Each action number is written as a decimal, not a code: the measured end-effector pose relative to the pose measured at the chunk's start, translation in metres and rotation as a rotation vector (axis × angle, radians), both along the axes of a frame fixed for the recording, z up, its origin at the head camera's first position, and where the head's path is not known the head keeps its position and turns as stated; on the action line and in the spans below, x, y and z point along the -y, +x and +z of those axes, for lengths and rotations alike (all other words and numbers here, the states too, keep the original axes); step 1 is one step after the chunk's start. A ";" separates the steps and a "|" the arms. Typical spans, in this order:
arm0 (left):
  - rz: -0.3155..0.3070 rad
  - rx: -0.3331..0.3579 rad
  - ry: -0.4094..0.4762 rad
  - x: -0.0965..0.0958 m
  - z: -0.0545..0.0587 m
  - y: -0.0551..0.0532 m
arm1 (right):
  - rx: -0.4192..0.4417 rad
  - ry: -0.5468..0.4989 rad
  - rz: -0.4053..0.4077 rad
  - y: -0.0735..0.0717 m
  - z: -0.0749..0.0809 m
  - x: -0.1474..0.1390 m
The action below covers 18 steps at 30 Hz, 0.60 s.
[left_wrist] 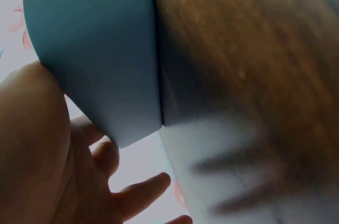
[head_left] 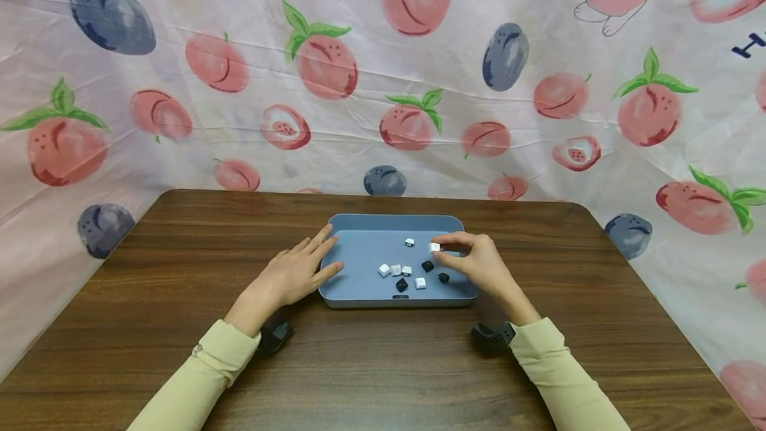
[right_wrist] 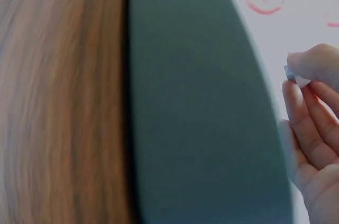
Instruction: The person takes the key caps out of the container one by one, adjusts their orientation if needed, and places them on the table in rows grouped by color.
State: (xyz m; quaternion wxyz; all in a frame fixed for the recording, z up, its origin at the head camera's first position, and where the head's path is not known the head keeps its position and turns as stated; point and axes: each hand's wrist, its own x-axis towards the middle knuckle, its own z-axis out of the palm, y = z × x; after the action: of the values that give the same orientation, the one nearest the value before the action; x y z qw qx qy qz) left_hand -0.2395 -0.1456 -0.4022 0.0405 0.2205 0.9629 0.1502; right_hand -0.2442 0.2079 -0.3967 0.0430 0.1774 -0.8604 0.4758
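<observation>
A shallow blue tray [head_left: 359, 248] holds several small white keycaps [head_left: 384, 271] and three black ones, such as the black keycap [head_left: 401, 285] near its front wall. My right hand [head_left: 483, 265] is over the tray's right part and pinches a white keycap [head_left: 435, 247] between thumb and fingertips. In the right wrist view the pinched keycap [right_wrist: 302, 81] shows beyond the tray's wall [right_wrist: 201, 102]. At the tray's left rim, my left hand [head_left: 290, 275] rests with its fingers spread and extended. The left wrist view shows that hand [left_wrist: 79, 166] against the tray's outer wall [left_wrist: 106, 49].
The tray stands on a dark wood-grain table [head_left: 383, 364]. Behind it hangs a white cloth [head_left: 347, 158] printed with fruit, dropping past the table's back edge. Dark bands are worn on the left wrist [head_left: 275, 338] and right wrist [head_left: 493, 336].
</observation>
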 end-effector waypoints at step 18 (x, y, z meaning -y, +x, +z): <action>-0.003 0.004 0.009 -0.001 0.000 0.000 | 0.106 -0.177 0.148 0.037 0.014 0.050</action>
State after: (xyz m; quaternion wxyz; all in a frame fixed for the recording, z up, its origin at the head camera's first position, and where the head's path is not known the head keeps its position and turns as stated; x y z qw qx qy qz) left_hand -0.2398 -0.1448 -0.4021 0.0419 0.2219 0.9618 0.1551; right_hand -0.2075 0.1576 -0.3823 -0.0224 0.2103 -0.8006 0.5607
